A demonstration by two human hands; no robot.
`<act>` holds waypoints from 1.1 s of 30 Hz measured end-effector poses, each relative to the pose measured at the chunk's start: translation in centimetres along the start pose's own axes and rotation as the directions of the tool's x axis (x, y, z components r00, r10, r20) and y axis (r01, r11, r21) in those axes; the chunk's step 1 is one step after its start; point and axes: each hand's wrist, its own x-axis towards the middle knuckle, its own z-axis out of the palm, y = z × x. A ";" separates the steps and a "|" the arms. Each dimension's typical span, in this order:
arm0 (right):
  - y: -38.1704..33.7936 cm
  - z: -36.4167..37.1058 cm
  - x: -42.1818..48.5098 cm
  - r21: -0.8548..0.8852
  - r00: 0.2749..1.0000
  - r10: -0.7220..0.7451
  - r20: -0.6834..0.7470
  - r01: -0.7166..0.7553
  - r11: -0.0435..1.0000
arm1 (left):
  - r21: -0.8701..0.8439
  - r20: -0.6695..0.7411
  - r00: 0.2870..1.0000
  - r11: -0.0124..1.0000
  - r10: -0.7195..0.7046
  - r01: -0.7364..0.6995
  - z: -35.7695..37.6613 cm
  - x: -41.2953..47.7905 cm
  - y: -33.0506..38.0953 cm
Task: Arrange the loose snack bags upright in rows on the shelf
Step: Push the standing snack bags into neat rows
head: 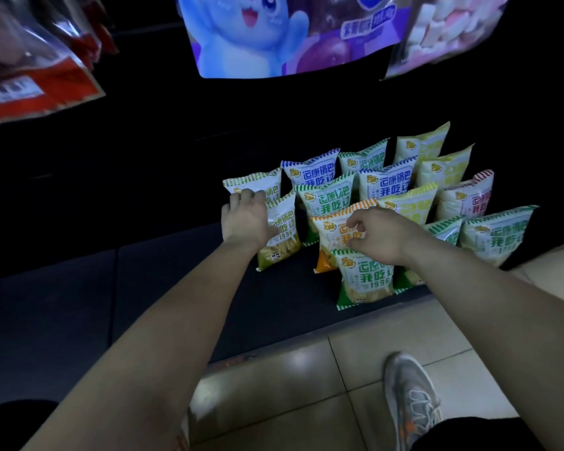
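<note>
The snack bags (388, 183) stand upright in slanted rows on the dark bottom shelf (176, 271), toward its right side. The left hand (246, 216) wraps its fingers over the top edge of the olive-bottomed bag (282, 236) at the left front. The right hand (376, 234) pinches the upper part of the orange-striped bag (334, 234), just behind a green-bottomed bag (362, 278) at the shelf's front edge. Below lie beige floor tiles (306, 385) and a grey sneaker (411, 395). Larger packets hang overhead, among them a blue rabbit-print bag (258, 34).
</note>
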 end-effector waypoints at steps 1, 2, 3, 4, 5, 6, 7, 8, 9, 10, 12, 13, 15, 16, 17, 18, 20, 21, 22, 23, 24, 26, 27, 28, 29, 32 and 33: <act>-0.3 -0.1 -0.2 -0.011 1.000 -0.004 -0.002 0.004 1.000 | 0.001 0.004 1.000 1.000 0.013 -0.013 -0.4 -0.3 0.1; -0.6 -0.2 -0.5 -0.025 1.000 -0.011 -0.002 0.011 1.000 | -0.004 0.011 1.000 1.000 0.024 -0.024 -1.0 -0.7 0.2; -0.8 -0.4 -0.8 -0.042 1.000 -0.016 -0.001 0.016 0.999 | -0.014 0.016 0.999 0.999 0.032 -0.032 -1.5 -1.1 0.2; -1.1 -0.5 -1.2 -0.066 1.000 -0.018 0.001 0.018 0.998 | -0.022 0.025 0.999 0.999 0.035 -0.035 -2.1 -1.5 0.2; -1.3 -0.7 -1.6 -0.091 1.000 -0.019 0.001 0.019 0.996 | -0.025 0.039 0.999 0.999 0.038 -0.037 -2.7 -2.0 0.2; -1.5 -0.9 -2.2 -0.113 1.000 -0.021 -0.002 0.020 0.993 | -0.024 0.054 0.998 0.999 0.042 -0.041 -3.4 -2.7 0.3; -1.7 -1.0 -2.8 -0.130 1.000 -0.027 -0.010 0.026 0.991 | -0.019 0.066 0.997 0.999 0.047 -0.046 -4.0 -3.3 0.4; -1.9 -1.1 -3.5 -0.141 0.999 -0.033 -0.018 0.031 0.989 | -0.013 0.076 0.996 0.999 0.053 -0.053 -4.6 -4.0 0.5; -2.0 -1.1 -4.1 -0.151 0.999 -0.039 -0.025 0.035 0.988 | -0.007 0.087 0.994 0.998 0.061 -0.060 -5.1 -4.8 0.6; -2.0 -1.1 -4.8 -0.162 0.999 -0.041 -0.030 0.035 0.986 | -0.002 0.099 0.993 0.998 0.070 -0.070 -5.6 -5.6 0.8; -1.9 -1.0 -6.1 -0.188 0.999 -0.038 -0.032 0.032 0.982 | 0.006 0.123 0.988 0.996 0.092 -0.093 -6.3 -7.2 1.3; -1.7 -0.9 -6.7 -0.203 0.999 -0.038 -0.031 0.031 0.979 | 0.007 0.133 0.986 0.994 0.104 -0.106 -6.5 -8.0 1.6; -0.8 -0.7 -7.8 -0.218 0.999 -0.033 -0.020 0.028 0.976 | -0.005 0.143 0.981 0.992 0.129 -0.129 -6.7 -9.2 2.5; -0.1 -0.6 -8.3 -0.215 1.000 -0.023 -0.016 0.019 0.976 | -0.018 0.146 0.979 0.990 0.141 -0.140 -6.6 -9.7 3.1; 0.7 -0.5 -8.6 -0.211 1.000 -0.010 -0.012 0.007 0.977 | -0.032 0.149 0.977 0.988 0.153 -0.150 -6.5 -10.1 3.6; 1.9 -0.5 -8.9 -0.207 1.000 0.011 -0.010 -0.013 0.978 | -0.045 0.151 0.973 0.985 0.174 -0.169 -6.3 -10.3 4.4; 4.9 -0.6 -9.2 -0.211 0.998 0.055 -0.016 -0.057 0.976 | -0.072 0.143 0.964 0.974 0.225 -0.217 -5.5 -10.4 6.2; 6.5 -0.6 -9.2 -0.220 0.996 0.083 -0.023 -0.086 0.972 | -0.088 0.136 0.958 0.967 0.251 -0.241 -5.0 -10.3 7.1; 8.1 -0.5 -9.0 -0.232 0.993 0.115 -0.030 -0.118 0.965 | -0.103 0.130 0.953 0.960 0.273 -0.261 -4.4 -10.2 8.2; 9.6 -0.3 -8.7 -0.244 0.989 0.141 -0.039 -0.146 0.959 | -0.108 0.123 0.948 0.954 0.293 -0.281 -3.8 -9.9 9.2; 10.8 0.0 -8.2 -0.257 0.987 0.155 -0.051 -0.163 0.953 | -0.101 0.114 0.944 0.948 0.311 -0.300 -3.1 -9.6 10.3; 12.7 0.7 -7.0 -0.298 0.986 0.148 -0.073 -0.163 0.940 | -0.070 0.090 0.936 0.939 0.341 -0.336 -1.6 -9.0 12.3; 13.4 1.1 -6.3 -0.322 0.987 0.135 -0.084 -0.155 0.934 | -0.054 0.076 0.932 0.935 0.354 -0.351 -0.7 -8.7 13.3; 14.1 1.6 -5.6 -0.346 0.988 0.120 -0.099 -0.148 0.927 | -0.032 0.065 0.929 0.931 0.365 -0.363 0.1 -8.4 14.0; 14.8 1.9 -4.9 -0.369 0.988 0.108 -0.114 -0.143 0.918 | -0.005 0.061 0.926 0.928 0.372 -0.373 0.9 -8.1 14.8; 16.5 2.9 -3.3 -0.423 0.985 0.087 -0.151 -0.143 0.895 | 0.086 0.058 0.925 0.922 0.375 -0.379 2.9 -7.5 16.3; 16.9 3.2 -2.8 -0.434 0.984 0.084 -0.160 -0.146 0.889 | 0.109 0.050 0.926 0.920 0.373 -0.377 3.4 -7.4 16.6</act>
